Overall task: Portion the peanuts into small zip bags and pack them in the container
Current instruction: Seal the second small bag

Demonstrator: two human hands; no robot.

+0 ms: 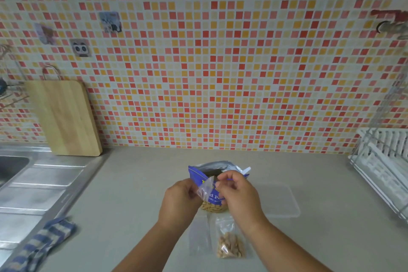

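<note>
The left forearm [152, 247] and right forearm [284, 247] are bare.

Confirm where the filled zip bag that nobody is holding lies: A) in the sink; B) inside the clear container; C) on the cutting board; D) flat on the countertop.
D: the filled zip bag lies flat on the countertop between the forearms, outside the clear container, while the left hand and right hand pinch a second zip bag.

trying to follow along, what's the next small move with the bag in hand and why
Probably press the zip shut: the left hand and right hand pinch the top of the small zip bag, which already holds peanuts.
</note>
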